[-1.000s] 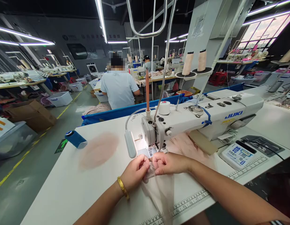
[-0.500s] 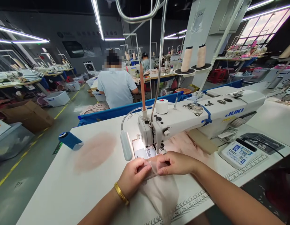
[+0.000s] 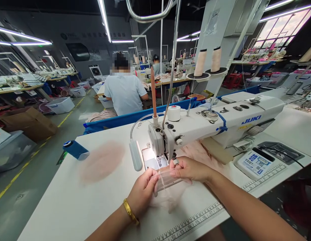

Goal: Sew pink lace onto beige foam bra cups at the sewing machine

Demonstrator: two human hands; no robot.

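Observation:
My left hand (image 3: 142, 190), with a gold bangle on the wrist, pinches one end of a sheer pale pink fabric piece (image 3: 168, 187). My right hand (image 3: 189, 169) pinches the other end, and the fabric is stretched between them just in front of the presser foot (image 3: 160, 162) of a white JUKI sewing machine (image 3: 215, 124). The rest of the fabric lies on the white table (image 3: 70, 201) below my hands, blurred by motion.
A blue thread cone (image 3: 75, 149) lies on the table at the left beside a pale pink fabric patch (image 3: 102, 162). A control panel (image 3: 254, 164) sits at the right. More pink fabric (image 3: 195, 150) lies under the machine arm. A person in a light shirt (image 3: 125, 92) sits at another table ahead.
My hands have drawn slightly apart, stretching the fabric's edge flat between them, and the hanging part has lifted off the table's front edge.

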